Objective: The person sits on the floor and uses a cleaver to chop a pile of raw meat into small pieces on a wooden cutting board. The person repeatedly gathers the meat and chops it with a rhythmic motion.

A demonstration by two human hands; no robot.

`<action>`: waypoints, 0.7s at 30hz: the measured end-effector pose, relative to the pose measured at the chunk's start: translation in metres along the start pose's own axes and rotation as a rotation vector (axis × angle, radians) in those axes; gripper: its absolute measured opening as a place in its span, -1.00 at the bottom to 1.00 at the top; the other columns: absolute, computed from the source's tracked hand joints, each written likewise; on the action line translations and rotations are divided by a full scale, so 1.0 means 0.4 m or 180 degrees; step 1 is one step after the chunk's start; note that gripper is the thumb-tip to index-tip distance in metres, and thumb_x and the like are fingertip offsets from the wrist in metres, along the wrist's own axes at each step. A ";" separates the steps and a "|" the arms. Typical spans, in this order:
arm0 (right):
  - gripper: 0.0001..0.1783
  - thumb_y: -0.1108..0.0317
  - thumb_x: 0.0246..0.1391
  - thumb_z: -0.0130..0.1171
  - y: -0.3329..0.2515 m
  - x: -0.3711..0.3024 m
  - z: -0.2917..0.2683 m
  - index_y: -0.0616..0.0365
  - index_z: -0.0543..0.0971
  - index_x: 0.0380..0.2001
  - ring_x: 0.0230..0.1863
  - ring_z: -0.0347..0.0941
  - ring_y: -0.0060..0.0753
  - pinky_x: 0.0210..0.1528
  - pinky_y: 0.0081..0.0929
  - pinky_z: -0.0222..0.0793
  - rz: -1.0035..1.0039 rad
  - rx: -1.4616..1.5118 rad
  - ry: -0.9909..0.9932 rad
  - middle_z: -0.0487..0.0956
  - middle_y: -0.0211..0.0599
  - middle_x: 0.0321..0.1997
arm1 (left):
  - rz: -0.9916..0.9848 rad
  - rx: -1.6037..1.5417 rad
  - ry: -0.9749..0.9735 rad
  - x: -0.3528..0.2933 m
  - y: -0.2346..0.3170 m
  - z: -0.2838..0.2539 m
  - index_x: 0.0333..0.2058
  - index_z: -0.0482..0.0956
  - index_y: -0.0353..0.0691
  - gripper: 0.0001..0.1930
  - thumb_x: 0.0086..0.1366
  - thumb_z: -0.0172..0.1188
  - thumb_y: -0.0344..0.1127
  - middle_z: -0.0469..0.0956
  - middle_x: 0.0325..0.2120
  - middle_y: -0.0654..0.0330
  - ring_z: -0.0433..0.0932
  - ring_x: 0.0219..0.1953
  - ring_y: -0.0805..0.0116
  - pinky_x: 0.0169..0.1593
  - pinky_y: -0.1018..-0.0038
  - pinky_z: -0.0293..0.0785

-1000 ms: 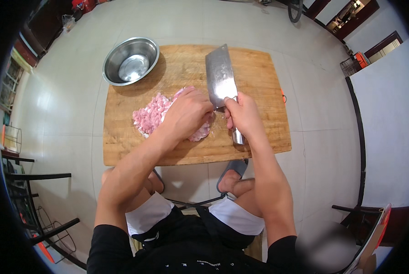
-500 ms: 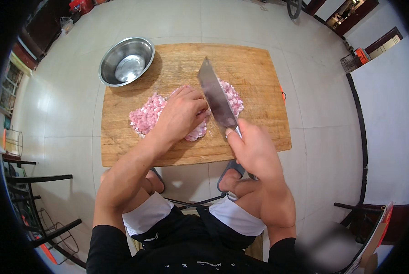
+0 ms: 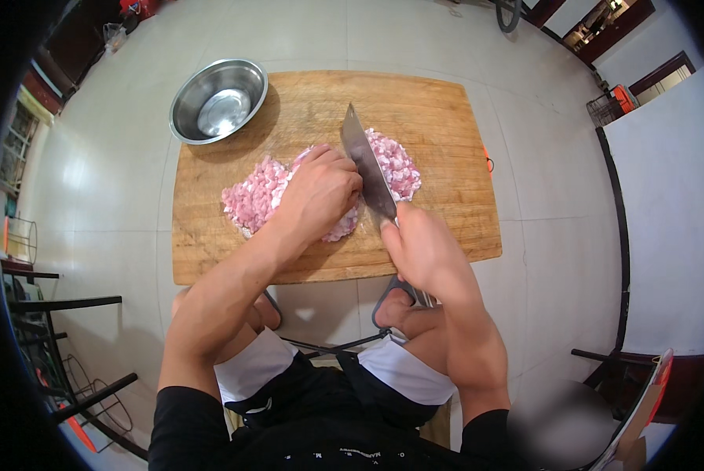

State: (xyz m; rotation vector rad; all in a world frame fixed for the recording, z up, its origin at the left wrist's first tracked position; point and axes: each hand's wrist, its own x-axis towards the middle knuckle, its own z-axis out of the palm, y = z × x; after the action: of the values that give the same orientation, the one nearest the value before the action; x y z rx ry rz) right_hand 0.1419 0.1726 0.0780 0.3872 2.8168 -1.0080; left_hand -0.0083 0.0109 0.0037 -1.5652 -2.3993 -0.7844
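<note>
A wide-bladed cleaver (image 3: 371, 169) is gripped in my right hand (image 3: 429, 250), its handle hidden by the fingers. The blade stands nearly upright, its tip pointing away from me. My left hand (image 3: 319, 190) has its fingers curled over pink raw meat, with the knuckles close beside the blade's left face. Small diced meat (image 3: 250, 196) spreads to the left of that hand, and some shows below it (image 3: 341, 227). Right of the blade lies another pile of chopped meat (image 3: 397, 163). All of it rests on a wooden cutting board (image 3: 446, 216).
A steel bowl (image 3: 202, 88) sits at the board's far left corner. An orange-handled object (image 3: 488, 161) shows at the board's right edge. My slippered feet (image 3: 391, 302) are below the near edge. Black-framed chairs (image 3: 69, 302) stand at the left.
The cleaver has come down beside my left fingers, its blade turned more upright. My right hand has shifted slightly left. My left hand stays on the meat, its fingers more tucked in.
</note>
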 end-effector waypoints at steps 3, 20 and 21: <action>-0.67 0.33 0.44 0.13 0.009 0.062 0.020 0.48 0.54 -0.31 -0.51 0.65 0.12 -0.38 0.01 0.57 -0.0130 0.0117 0.0071 0.60 0.22 -0.54 | 0.0011 -0.0045 -0.0024 0.001 -0.002 -0.001 -0.41 0.74 -0.19 -0.92 0.12 0.43 -0.36 0.66 -0.35 0.16 0.63 -0.11 0.07 0.15 0.19 0.49; -0.64 0.27 0.38 0.16 -0.008 0.087 0.013 0.47 0.67 -0.27 -0.10 0.68 0.53 0.03 0.28 0.59 0.0119 0.0254 0.0010 0.69 0.48 -0.24 | -0.0711 0.0367 0.0360 0.005 0.013 0.024 -0.27 0.75 -0.29 -0.85 0.18 0.44 -0.41 0.65 -0.25 0.01 0.63 -0.05 -0.08 0.12 0.05 0.57; -0.63 0.27 0.38 0.15 -0.014 0.076 0.008 0.47 0.66 -0.27 -0.10 0.68 0.53 0.03 0.28 0.59 0.0135 0.0236 -0.0039 0.69 0.48 -0.23 | -0.0726 0.0398 0.0379 0.008 0.013 0.024 -0.28 0.75 -0.29 -0.86 0.18 0.43 -0.41 0.65 -0.26 0.01 0.63 -0.06 -0.08 0.12 0.04 0.57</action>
State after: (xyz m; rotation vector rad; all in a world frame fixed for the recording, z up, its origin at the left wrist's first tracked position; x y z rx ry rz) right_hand 0.1112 0.1723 0.0728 0.4452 2.7543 -1.1045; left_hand -0.0035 0.0200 -0.0014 -1.1799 -2.5132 -0.7275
